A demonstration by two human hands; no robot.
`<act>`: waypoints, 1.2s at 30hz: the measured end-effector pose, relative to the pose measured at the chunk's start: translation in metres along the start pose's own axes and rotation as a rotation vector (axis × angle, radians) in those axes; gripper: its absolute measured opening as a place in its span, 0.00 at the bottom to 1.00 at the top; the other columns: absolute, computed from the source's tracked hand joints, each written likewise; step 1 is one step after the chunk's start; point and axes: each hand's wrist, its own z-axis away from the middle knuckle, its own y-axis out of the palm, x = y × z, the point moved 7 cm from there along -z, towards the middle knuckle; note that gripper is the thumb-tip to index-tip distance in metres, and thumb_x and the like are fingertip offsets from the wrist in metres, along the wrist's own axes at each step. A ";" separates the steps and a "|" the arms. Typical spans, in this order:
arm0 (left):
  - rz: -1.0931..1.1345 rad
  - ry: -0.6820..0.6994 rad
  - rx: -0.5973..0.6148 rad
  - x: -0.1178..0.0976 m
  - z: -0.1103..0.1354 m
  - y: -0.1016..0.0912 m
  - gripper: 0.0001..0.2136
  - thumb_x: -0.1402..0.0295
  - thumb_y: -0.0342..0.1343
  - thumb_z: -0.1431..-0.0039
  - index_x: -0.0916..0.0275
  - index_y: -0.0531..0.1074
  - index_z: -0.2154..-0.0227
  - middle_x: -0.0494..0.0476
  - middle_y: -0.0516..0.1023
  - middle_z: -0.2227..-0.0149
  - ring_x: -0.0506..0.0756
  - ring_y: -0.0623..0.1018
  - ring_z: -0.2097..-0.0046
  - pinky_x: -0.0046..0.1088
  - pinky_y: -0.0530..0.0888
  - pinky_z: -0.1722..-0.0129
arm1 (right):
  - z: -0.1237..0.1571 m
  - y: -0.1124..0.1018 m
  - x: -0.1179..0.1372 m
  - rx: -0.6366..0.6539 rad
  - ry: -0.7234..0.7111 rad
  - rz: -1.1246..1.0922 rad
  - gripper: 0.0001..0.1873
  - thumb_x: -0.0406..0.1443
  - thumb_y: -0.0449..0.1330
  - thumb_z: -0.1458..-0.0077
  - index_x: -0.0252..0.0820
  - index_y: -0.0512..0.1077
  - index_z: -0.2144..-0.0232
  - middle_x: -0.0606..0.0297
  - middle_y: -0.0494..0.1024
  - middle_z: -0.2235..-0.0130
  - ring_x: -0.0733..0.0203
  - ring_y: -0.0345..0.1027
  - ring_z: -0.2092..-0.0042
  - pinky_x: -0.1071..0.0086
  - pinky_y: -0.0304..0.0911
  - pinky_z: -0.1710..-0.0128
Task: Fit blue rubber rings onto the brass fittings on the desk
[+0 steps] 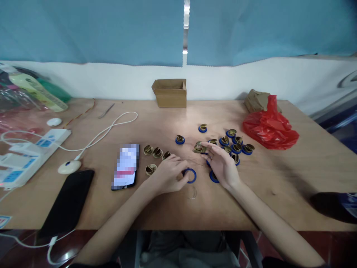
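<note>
My left hand [168, 174] rests on the wooden table [279, 178] with its fingers curled round a blue ring [191, 175]. My right hand [220, 162] reaches forward, its fingertips pinched on a brass part [198, 148]. Another blue ring [213, 177] lies partly under that hand. A cluster of brass parts seated in blue rings [237, 146] lies just beyond the right hand. Several bare brass parts [153, 151] lie left of my left hand. A thin clear ring [192, 193] lies near the front.
A phone with a lit screen [126, 166] and a dark phone [69, 199] lie at left, with power strips [30, 154], white cables and a white puck [69, 167]. A small cardboard box [170, 92] stands at the back. A red plastic bag [270, 126] sits at right.
</note>
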 end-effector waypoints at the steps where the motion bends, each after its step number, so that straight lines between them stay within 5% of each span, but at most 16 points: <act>1: -0.032 -0.036 -0.007 0.006 -0.001 -0.007 0.04 0.74 0.54 0.42 0.58 0.71 0.67 0.51 0.74 0.77 0.56 0.76 0.71 0.36 0.70 0.63 | 0.000 0.000 -0.001 0.000 0.002 0.000 0.13 0.43 0.61 0.43 0.45 0.81 0.60 0.58 0.82 0.47 0.49 0.74 0.46 0.57 0.72 0.51; 8: -0.084 -0.203 0.100 0.044 0.005 -0.046 0.04 0.75 0.55 0.49 0.58 0.68 0.73 0.52 0.78 0.70 0.59 0.74 0.63 0.39 0.66 0.57 | -0.001 0.000 -0.001 0.006 0.009 -0.008 0.13 0.42 0.60 0.43 0.45 0.81 0.60 0.58 0.82 0.47 0.50 0.74 0.46 0.58 0.71 0.51; 15: -0.068 -0.259 0.230 0.053 0.018 -0.038 0.05 0.75 0.55 0.54 0.58 0.68 0.75 0.51 0.76 0.70 0.58 0.72 0.63 0.39 0.64 0.56 | 0.000 0.001 0.001 0.007 0.002 -0.015 0.13 0.42 0.61 0.43 0.45 0.81 0.60 0.59 0.82 0.49 0.50 0.74 0.46 0.57 0.71 0.51; 20: -0.010 -0.259 0.202 0.050 0.013 -0.039 0.10 0.78 0.53 0.54 0.58 0.70 0.68 0.52 0.79 0.65 0.59 0.74 0.60 0.40 0.68 0.55 | 0.000 0.002 0.001 0.017 -0.051 0.026 0.13 0.41 0.59 0.42 0.46 0.81 0.60 0.60 0.82 0.49 0.51 0.74 0.46 0.57 0.71 0.51; 26: 0.292 -0.390 -0.062 0.040 0.002 -0.031 0.12 0.65 0.50 0.31 0.60 0.73 0.51 0.57 0.81 0.57 0.55 0.79 0.59 0.33 0.74 0.56 | 0.020 0.018 0.025 0.155 -0.397 0.440 0.17 0.35 0.56 0.37 0.49 0.77 0.49 0.61 0.80 0.46 0.51 0.71 0.42 0.51 0.65 0.41; 31: 0.698 -0.547 0.000 0.036 0.000 -0.007 0.19 0.55 0.46 0.28 0.61 0.76 0.49 0.58 0.83 0.54 0.57 0.81 0.54 0.34 0.76 0.50 | 0.054 0.056 0.031 0.406 -0.875 0.903 0.26 0.31 0.59 0.43 0.41 0.70 0.41 0.50 0.76 0.43 0.46 0.68 0.39 0.48 0.65 0.39; 36: 0.903 -0.594 0.041 0.041 0.002 0.003 0.17 0.54 0.52 0.31 0.60 0.79 0.53 0.59 0.83 0.52 0.58 0.81 0.51 0.34 0.76 0.48 | 0.063 0.071 0.015 0.526 -1.042 1.093 0.24 0.31 0.59 0.44 0.38 0.71 0.44 0.49 0.78 0.46 0.45 0.70 0.40 0.47 0.67 0.40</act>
